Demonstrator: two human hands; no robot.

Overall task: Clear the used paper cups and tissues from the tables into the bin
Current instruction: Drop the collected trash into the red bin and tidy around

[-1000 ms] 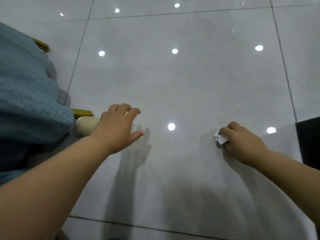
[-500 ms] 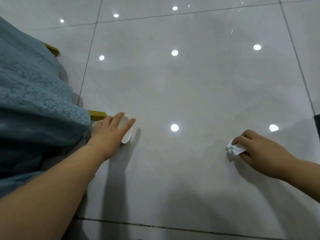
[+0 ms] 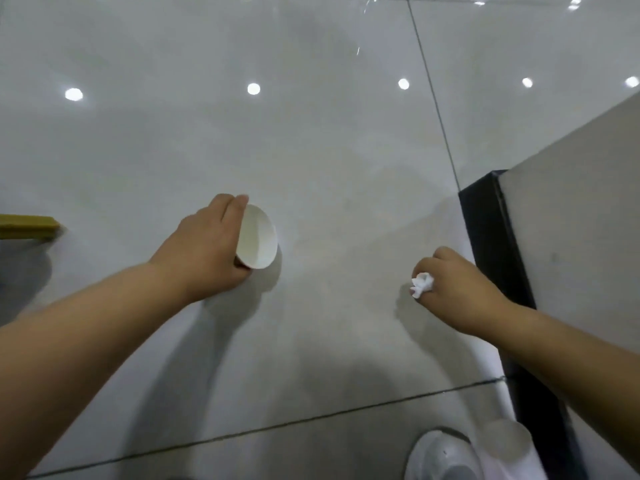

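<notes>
Paper cup [image 3: 258, 237] within left fingers [image 3: 235, 206], tissue [image 3: 421, 284] pinched right

Glossy grey floor tiles [image 3: 311, 140] — a gold bar [image 3: 27, 227] at the far left edge, a white shoe [image 3: 440, 455] bottom right.

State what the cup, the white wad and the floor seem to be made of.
The cup looks like paper: matte white, thin rim, gripped by the left hand. The white wad is probably tissue: soft crumpled folds, pinched by the right hand. The floor: glossy tile, perhaps ceramic, mirroring lights, with dark grout lines.
</notes>
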